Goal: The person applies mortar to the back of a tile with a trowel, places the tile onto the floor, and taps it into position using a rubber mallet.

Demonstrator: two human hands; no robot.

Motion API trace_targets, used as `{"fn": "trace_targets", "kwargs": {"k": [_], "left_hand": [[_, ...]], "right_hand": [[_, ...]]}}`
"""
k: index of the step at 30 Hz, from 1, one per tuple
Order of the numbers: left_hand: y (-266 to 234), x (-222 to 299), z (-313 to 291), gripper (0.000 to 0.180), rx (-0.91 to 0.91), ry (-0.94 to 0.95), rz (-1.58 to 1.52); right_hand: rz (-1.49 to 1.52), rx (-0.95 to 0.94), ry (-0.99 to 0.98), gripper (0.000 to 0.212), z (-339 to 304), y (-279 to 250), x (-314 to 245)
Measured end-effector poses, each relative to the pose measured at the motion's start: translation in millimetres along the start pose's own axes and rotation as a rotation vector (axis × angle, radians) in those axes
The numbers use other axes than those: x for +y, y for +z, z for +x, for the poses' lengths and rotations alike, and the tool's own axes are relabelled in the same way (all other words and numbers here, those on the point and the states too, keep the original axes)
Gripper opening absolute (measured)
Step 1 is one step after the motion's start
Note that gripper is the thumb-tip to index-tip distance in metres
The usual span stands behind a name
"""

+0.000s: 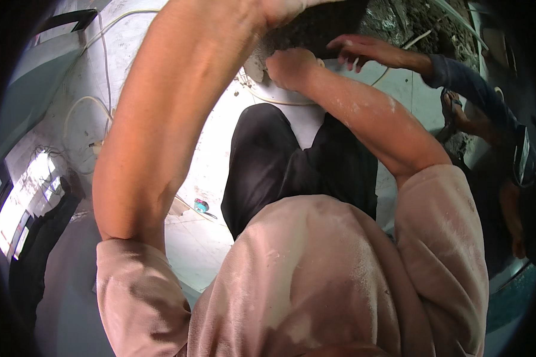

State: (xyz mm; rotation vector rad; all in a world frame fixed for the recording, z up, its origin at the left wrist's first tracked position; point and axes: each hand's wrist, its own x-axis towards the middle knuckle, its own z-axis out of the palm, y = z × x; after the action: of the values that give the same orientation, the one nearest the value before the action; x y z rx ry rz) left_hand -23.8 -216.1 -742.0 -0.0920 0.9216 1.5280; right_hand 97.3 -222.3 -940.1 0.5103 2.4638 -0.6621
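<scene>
My left hand reaches up to the top edge of the view, where most of its fingers are cut off. Its forearm crosses the left half. My right hand is closed in a fist beyond my knees, and whatever it grips is hidden. A pale grey lump shows beside its knuckles; I cannot tell whether they touch. Behind the fist lies a dark grey-brown surface. Just right of my fist, a co-worker's hand hovers with bent fingers, coming from a dark blue sleeve.
A pale cable curves over the white tiled floor. A teal tape measure lies left of my legs. Dark wet rubble is at the upper right. The co-worker's foot stands at the right. More cables lie at the left.
</scene>
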Motion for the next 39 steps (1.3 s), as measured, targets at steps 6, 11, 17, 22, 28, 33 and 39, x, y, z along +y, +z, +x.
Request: {"fn": "trace_targets", "kwargs": {"k": [6,11,17,22,28,33,39], "left_hand": [[-9.8,-4.2,9.8,0.037,-0.049,-0.073,-0.063],[-9.3,-3.8,1.8,0.039,-0.033,-0.054,-0.053],[-10.5,-7.1,3.2,0.038,-0.014,-0.099,-0.1],[-2.5,-3.8,7.9,0.038,-0.028,-0.085,-0.071],[5.8,-11.1,25.5,0.037,0.022,-0.096,-0.067],[-36.0,-1.5,25.8,0.034,0.093,-0.074,-0.071],[21.5,-71.7,73.9,0.029,0.26,0.12,0.007]], "right_hand": [[0.033,-0.015,-0.011,0.025,-6.1,5.7,3.6],[-0.014,-0.179,0.053,0.03,-10.1,-9.3,-3.5],[-0.001,-0.122,0.144,0.032,-21.7,4.2,5.1],[-0.012,-0.113,0.107,0.033,-19.2,-0.7,15.6],[-0.049,-0.15,0.027,0.034,-1.1,-8.2,42.2],[0.0,0.059,-0.083,0.037,33.8,9.5,33.5],[0.135,0.215,0.097,0.031,-19.8,17.4,82.2]]}}
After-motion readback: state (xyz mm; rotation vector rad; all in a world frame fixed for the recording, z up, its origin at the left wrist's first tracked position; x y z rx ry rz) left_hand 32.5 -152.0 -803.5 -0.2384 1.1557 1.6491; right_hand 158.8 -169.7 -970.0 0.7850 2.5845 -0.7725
